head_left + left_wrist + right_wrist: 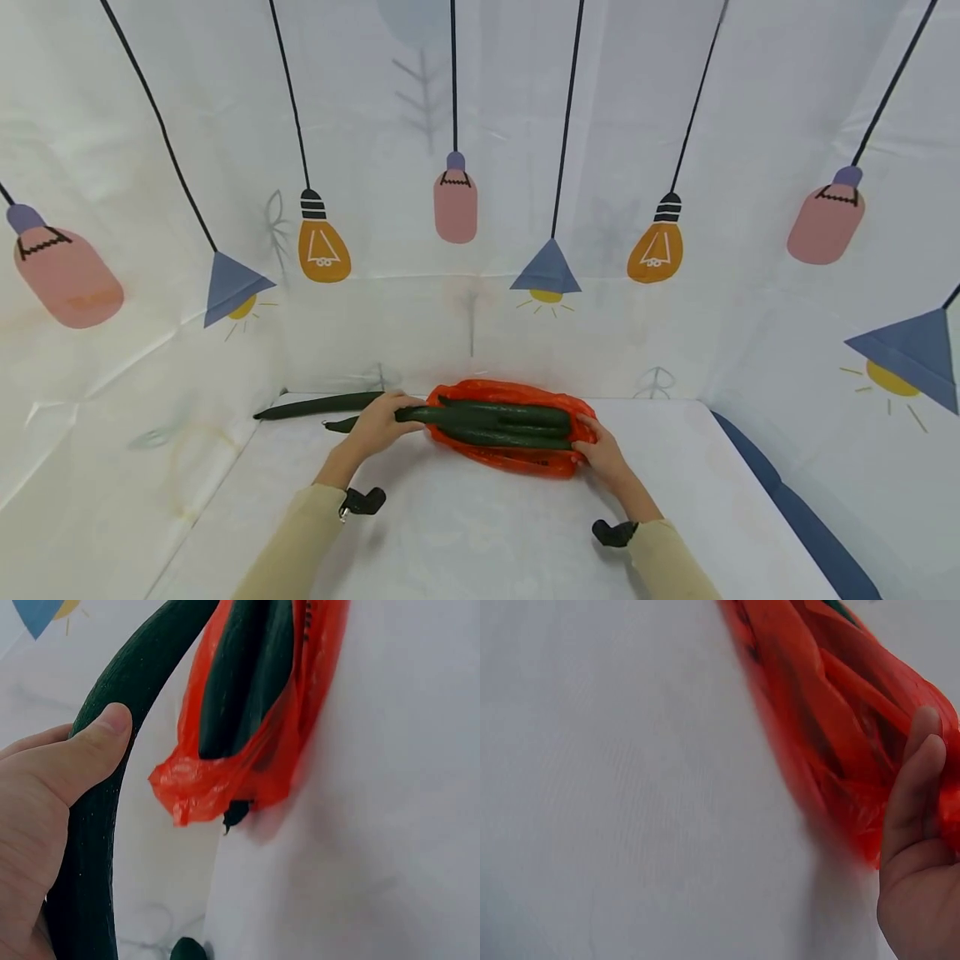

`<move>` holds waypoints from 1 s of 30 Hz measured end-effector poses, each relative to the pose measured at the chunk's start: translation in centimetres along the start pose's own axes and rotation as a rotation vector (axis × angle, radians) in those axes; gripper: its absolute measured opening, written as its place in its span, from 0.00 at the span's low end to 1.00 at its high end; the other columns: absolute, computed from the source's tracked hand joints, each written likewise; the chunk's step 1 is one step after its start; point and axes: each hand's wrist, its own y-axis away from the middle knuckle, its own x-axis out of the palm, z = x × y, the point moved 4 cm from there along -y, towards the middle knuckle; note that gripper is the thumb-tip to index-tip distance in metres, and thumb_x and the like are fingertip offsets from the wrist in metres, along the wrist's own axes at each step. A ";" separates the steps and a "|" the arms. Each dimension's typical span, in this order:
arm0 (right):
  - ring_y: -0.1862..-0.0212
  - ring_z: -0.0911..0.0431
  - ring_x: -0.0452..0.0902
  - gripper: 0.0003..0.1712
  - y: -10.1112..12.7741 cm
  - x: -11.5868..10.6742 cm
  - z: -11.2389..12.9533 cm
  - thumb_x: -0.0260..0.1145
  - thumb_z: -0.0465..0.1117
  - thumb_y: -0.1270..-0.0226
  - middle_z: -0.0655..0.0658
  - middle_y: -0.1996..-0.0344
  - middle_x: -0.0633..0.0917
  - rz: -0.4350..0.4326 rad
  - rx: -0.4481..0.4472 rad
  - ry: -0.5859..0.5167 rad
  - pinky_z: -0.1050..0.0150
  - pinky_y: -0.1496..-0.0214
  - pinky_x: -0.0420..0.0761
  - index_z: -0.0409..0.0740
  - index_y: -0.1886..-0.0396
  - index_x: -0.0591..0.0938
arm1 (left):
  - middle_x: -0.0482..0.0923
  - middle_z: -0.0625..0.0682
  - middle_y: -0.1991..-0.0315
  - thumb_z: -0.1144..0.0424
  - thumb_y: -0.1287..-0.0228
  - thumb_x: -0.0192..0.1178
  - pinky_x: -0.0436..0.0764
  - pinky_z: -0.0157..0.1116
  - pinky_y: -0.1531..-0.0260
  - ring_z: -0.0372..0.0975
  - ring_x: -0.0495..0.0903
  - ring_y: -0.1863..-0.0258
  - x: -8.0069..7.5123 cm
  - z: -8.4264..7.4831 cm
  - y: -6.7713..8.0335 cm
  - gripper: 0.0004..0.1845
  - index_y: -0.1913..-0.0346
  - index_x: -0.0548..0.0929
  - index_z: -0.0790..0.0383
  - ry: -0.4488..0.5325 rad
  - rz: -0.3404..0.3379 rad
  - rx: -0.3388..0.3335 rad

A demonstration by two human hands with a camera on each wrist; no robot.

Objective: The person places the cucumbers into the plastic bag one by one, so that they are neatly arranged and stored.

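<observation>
The left hand point(377, 425) curls its fingers and thumb round a long dark green cucumber point(412, 415), whose stem end sticks out to the left of that hand while the rest runs rightward over the near end of a red plastic bag point(480, 457). Where its far end lies among the others is hard to tell. The bag lies on the white surface point(465, 533), between the two hands, and other cucumbers point(525, 414) rest in it side by side, showing through its gap to the right of the left hand. A dark stem end point(236, 814) pokes out from under the bag's crumpled edge, just beside the left hand in the left wrist view. The right hand point(603, 454) pinches the opposite end of the bag, with the thin plastic bunched at its thumb and fingers. Another cucumber point(318, 406) lies on the surface to the left of the left hand and a little beyond it. Past both hands rises a white sheet point(480, 333) printed with hanging lamps point(546, 267) (pink, blue and orange ones), and each wrist carries a black device point(363, 502) below the hand
</observation>
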 end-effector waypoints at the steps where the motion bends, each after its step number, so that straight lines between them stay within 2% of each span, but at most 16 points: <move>1: 0.78 0.51 0.74 0.34 0.0 0.1 0.2 0.56 0.28 0.44 0.38 0.44 0.60 0.002 0.002 -0.024 0.63 0.75 0.75 0.50 0.37 0.62 | 0.70 0.36 0.67 0.52 0.54 0.67 0.70 0.36 0.69 0.33 0.69 0.70 0.2 -0.2 -0.3 0.19 0.55 0.80 0.39 0.006 0.004 0.005; 10: 0.81 0.56 0.70 0.34 0.3 0.8 0.9 0.51 0.25 0.43 0.37 0.46 0.63 0.032 0.000 -0.188 0.69 0.79 0.71 0.48 0.36 0.60 | 0.71 0.36 0.65 0.48 0.51 0.64 0.72 0.34 0.68 0.33 0.69 0.67 1.7 -2.6 -3.3 0.19 0.53 0.78 0.40 0.056 0.055 0.056; 17: 0.84 0.60 0.63 0.33 1.0 1.4 1.4 0.45 0.24 0.40 0.39 0.64 0.64 0.079 0.023 -0.379 0.72 0.81 0.64 0.51 0.35 0.59 | 0.73 0.37 0.59 0.46 0.51 0.62 0.72 0.36 0.58 0.32 0.70 0.59 3.4 -4.1 -5.5 0.19 0.53 0.78 0.38 0.095 0.096 0.093; 19: 0.84 0.60 0.61 0.33 1.1 1.5 1.4 0.44 0.24 0.40 0.40 0.64 0.63 0.092 0.030 -0.420 0.72 0.82 0.63 0.51 0.35 0.59 | 0.73 0.38 0.58 0.46 0.50 0.61 0.72 0.37 0.57 0.33 0.71 0.58 4.0 -4.5 -6.0 0.19 0.53 0.78 0.39 0.094 0.112 0.100; 25: 0.83 0.59 0.61 0.35 1.1 1.5 1.3 0.44 0.24 0.40 0.38 0.46 0.58 0.128 0.045 -0.483 0.72 0.81 0.63 0.54 0.35 0.59 | 0.74 0.39 0.56 0.48 0.50 0.63 0.70 0.38 0.54 0.35 0.71 0.56 5.4 -5.5 -7.2 0.19 0.52 0.78 0.42 0.087 0.136 0.142; 30: 0.83 0.59 0.62 0.35 1.2 1.5 1.2 0.44 0.25 0.41 0.38 0.46 0.58 0.135 0.055 -0.505 0.73 0.81 0.65 0.55 0.34 0.58 | 0.74 0.37 0.57 0.49 0.50 0.63 0.70 0.37 0.55 0.33 0.70 0.56 6.6 -6.3 -7.8 0.18 0.53 0.79 0.41 0.092 0.153 0.160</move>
